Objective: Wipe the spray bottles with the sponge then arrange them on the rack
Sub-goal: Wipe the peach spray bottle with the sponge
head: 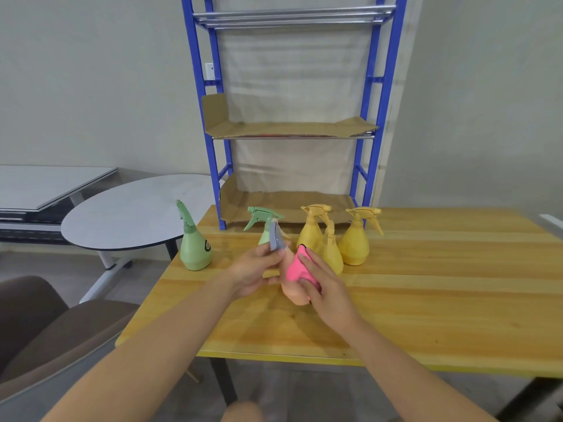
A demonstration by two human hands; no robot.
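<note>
My left hand (259, 271) is closed around the neck and grey trigger head of a peach spray bottle (294, 292), holding it tilted above the tabletop (426, 300), roughly midway between the near and far edges and nearer the left edge than the right. My right hand (324, 287) presses a pink sponge (297, 266) flat against the bottle's body, fingers spread over it.

The grip worries me first. I hold the bottle only at its narrow top, so a hard push with the sponge could twist it round in my fingers or squeeze the trigger and spray. If it slips it would drop onto the wood and might roll toward the near edge.

Just behind my hands three yellow spray bottles (355, 242) stand bunched together, the nearest almost touching my right fingers. A wide wiping stroke could knock it into the others. A green spray bottle (263, 220) is partly hidden behind my left hand, and another green bottle (195, 245) stands right at the left edge of the tabletop, where an elbow could send it off.

The blue rack (370, 117) stands at the far edge. Its cardboard liners (289, 129) look loose and bowed, so bottles set there may wobble.
</note>
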